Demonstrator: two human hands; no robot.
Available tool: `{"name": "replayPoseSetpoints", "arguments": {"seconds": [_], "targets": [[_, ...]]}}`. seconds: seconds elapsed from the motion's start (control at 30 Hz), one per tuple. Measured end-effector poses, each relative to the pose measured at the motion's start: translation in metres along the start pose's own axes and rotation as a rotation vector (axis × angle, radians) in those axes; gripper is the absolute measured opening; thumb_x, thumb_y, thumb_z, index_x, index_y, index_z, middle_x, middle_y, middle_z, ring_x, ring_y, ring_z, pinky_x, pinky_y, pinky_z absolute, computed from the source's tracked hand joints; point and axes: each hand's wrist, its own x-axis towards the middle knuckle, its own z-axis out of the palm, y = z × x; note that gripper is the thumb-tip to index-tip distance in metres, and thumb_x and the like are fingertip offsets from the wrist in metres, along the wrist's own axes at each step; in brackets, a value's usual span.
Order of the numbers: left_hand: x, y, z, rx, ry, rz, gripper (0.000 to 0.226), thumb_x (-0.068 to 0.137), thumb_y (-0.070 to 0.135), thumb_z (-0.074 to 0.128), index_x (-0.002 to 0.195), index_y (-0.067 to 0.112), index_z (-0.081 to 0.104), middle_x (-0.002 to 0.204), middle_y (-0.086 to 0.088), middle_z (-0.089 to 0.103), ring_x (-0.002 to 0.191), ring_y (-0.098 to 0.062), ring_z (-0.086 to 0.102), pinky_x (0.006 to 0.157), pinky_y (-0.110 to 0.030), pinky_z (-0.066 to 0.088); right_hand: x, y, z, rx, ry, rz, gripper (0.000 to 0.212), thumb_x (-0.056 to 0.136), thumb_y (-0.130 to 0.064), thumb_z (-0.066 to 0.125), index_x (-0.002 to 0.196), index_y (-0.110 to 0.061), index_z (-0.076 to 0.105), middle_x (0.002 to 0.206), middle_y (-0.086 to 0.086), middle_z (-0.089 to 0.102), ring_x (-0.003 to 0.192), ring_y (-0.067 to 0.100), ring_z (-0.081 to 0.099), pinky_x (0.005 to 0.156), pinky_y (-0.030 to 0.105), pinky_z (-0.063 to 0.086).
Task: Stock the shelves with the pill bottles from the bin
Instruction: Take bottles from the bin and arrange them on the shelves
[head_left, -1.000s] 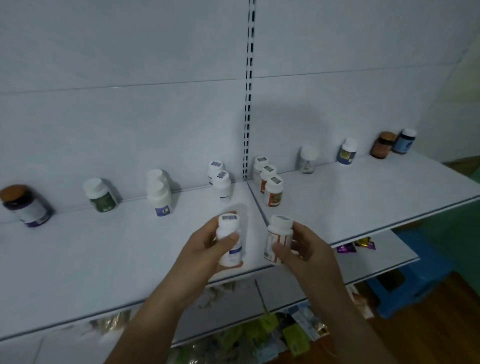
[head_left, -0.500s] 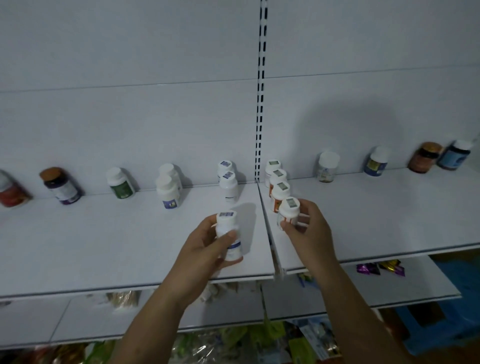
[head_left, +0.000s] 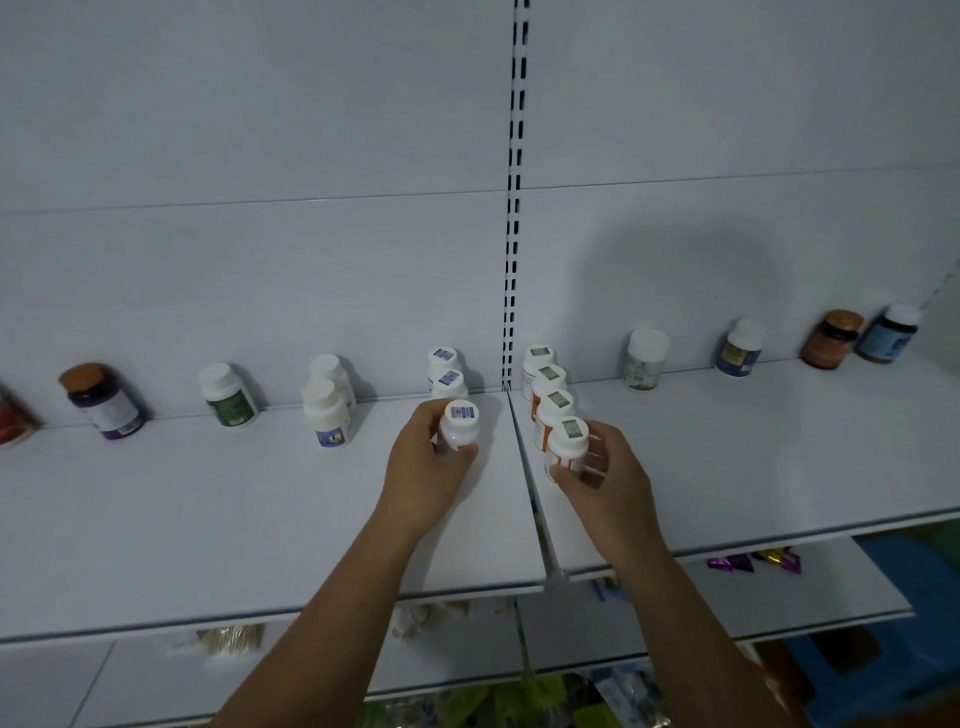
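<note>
White shelf boards (head_left: 234, 519) meet at a slotted upright (head_left: 514, 208). The left hand (head_left: 426, 467) is curled round a blue-labelled bottle (head_left: 460, 423) just in front of the blue row (head_left: 445, 376). The right hand (head_left: 602, 473) clasps an orange-labelled bottle (head_left: 566, 447) at the front of the orange row (head_left: 550, 395). Whether either base rests on the board cannot be told. The step appears to be placement. The next move calls for seating each bottle upright in line, then loosening the fingers without nudging the neighbours.
</note>
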Motion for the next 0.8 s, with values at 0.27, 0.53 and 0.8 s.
{"name": "replayPoseSetpoints", "arguments": {"seconds": [0.27, 0.53, 0.8], "targets": [[0.013, -0.013, 0.013, -0.034, 0.120, -0.072, 0.058, 0.087, 0.015, 0.084, 0.136, 0.027, 0.057, 0.134, 0.001, 0.058, 0.111, -0.011, 0.062, 0.096, -0.029, 0.054, 0.001, 0.001, 0.000, -0.009, -0.012, 0.008, 0.053, 0.087, -0.019, 0.084, 0.132, -0.030, 0.058, 0.124, -0.017, 0.068, 0.110, -0.002, 0.064, 0.091, 0.019, 0.053], [0.012, -0.015, 0.012, -0.047, 0.116, -0.029, 0.057, 0.086, 0.010, 0.083, 0.129, 0.035, 0.054, 0.133, 0.001, 0.059, 0.109, -0.006, 0.062, 0.086, -0.016, 0.051, 0.000, 0.002, -0.001, -0.023, -0.022, 0.002, 0.054, 0.087, -0.018, 0.083, 0.134, -0.028, 0.058, 0.129, -0.012, 0.068, 0.114, 0.008, 0.065, 0.089, 0.017, 0.051], [0.012, -0.017, 0.008, -0.045, 0.126, -0.038, 0.058, 0.086, 0.011, 0.084, 0.129, 0.034, 0.054, 0.134, 0.002, 0.059, 0.111, -0.006, 0.062, 0.090, -0.022, 0.054, 0.002, 0.004, -0.014, -0.057, 0.008, 0.002, 0.050, 0.089, -0.016, 0.081, 0.132, -0.026, 0.058, 0.123, -0.011, 0.066, 0.105, 0.003, 0.064, 0.087, 0.015, 0.050]]}}
